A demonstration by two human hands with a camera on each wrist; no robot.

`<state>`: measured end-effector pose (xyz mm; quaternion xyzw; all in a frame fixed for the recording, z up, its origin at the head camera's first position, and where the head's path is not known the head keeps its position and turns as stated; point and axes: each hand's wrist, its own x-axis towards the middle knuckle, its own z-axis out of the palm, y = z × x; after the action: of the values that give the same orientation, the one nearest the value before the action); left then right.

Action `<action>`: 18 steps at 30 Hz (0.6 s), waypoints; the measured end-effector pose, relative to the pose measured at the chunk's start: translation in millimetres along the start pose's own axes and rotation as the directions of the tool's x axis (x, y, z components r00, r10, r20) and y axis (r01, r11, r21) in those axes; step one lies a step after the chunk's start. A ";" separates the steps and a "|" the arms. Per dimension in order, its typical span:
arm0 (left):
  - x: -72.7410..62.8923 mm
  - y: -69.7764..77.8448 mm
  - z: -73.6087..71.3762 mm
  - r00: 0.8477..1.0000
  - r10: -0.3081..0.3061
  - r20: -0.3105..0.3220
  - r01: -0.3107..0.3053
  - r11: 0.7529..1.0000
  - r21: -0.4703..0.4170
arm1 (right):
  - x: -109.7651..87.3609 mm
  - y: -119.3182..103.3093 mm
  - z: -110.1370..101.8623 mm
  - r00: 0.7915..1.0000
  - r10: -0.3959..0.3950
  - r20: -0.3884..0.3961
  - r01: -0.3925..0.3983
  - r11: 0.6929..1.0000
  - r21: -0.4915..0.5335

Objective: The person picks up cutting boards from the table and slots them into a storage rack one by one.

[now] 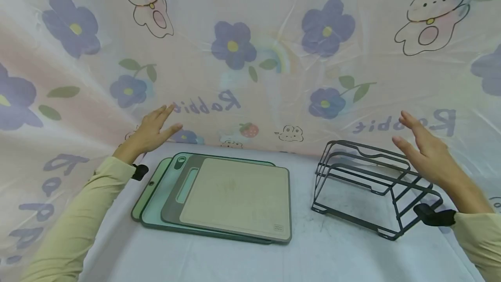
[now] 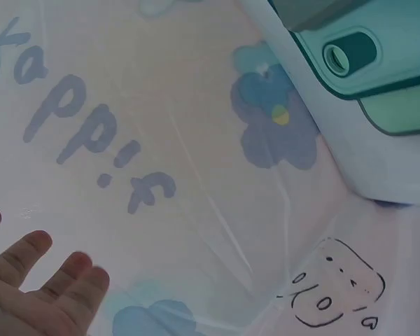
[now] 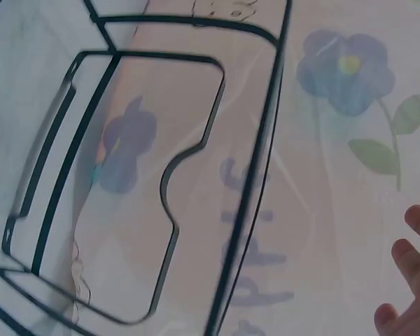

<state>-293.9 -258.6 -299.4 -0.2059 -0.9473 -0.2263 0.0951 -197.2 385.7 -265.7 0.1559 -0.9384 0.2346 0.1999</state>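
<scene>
Three cutting boards lie stacked and offset on the table at centre left: a beige board with a grey handle end point(image 1: 238, 199) on top, a teal one point(image 1: 162, 201) beneath it, and a light green one point(image 1: 145, 195) lowest, mostly hidden. My left hand point(image 1: 150, 132) is raised beyond the stack's far left corner, fingers straight, holding nothing. To the right stands a black wire rack point(image 1: 352, 219) with several upright loops and nothing in its slots. Above its right end hovers my right hand point(image 1: 430, 156), fingers extended and holding nothing.
A white cloth covers the table point(image 1: 219, 260). Behind it hangs a curtain point(image 1: 266, 90) printed with rabbits and flowers, which also runs down the left side. Black straps point(image 1: 434, 216) circle both wrists.
</scene>
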 end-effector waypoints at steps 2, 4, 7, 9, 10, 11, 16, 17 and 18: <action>-2.3 1.5 -1.0 1.000 -0.008 -0.014 0.007 0.999 -0.040 | 0.0 -6.0 1.8 1.000 0.025 -0.013 -0.024 0.998 0.061; -4.5 3.6 -1.7 0.999 -0.021 -0.028 0.019 0.997 -0.075 | -0.2 -12.7 4.0 0.998 0.052 -0.027 -0.049 0.993 0.112; -7.4 6.5 -1.6 0.998 -0.038 -0.054 0.031 0.993 -0.112 | -1.1 -21.2 9.4 0.996 0.064 -0.061 -0.052 0.982 0.183; -8.9 8.0 -0.8 0.996 -0.042 -0.074 0.032 0.991 -0.131 | -1.5 -26.6 13.3 0.994 0.068 -0.086 -0.047 0.972 0.229; -9.7 8.6 -0.2 0.995 -0.043 -0.086 0.031 0.990 -0.140 | -1.4 -29.1 15.4 0.993 0.066 -0.102 -0.038 0.966 0.257; -10.6 9.2 0.4 0.994 -0.044 -0.098 0.029 0.988 -0.150 | -1.1 -31.6 17.6 0.991 0.065 -0.115 -0.030 0.958 0.286; -14.6 11.4 2.4 0.984 -0.045 -0.175 0.005 0.975 -0.224 | 1.0 -46.6 27.7 0.983 0.077 -0.168 -0.003 0.915 0.404; -15.2 11.7 2.7 0.980 -0.044 -0.192 -0.003 0.971 -0.238 | 1.2 -49.7 29.7 0.981 0.079 -0.175 0.002 0.909 0.417; -15.7 11.9 2.8 0.977 -0.043 -0.207 -0.011 0.968 -0.252 | 1.3 -53.0 31.6 0.980 0.078 -0.184 0.009 0.902 0.431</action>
<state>-274.9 -253.0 -301.5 -0.1835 -0.8970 -0.3662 0.1663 -187.5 325.0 -270.7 0.1554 -0.8418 0.4535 0.2483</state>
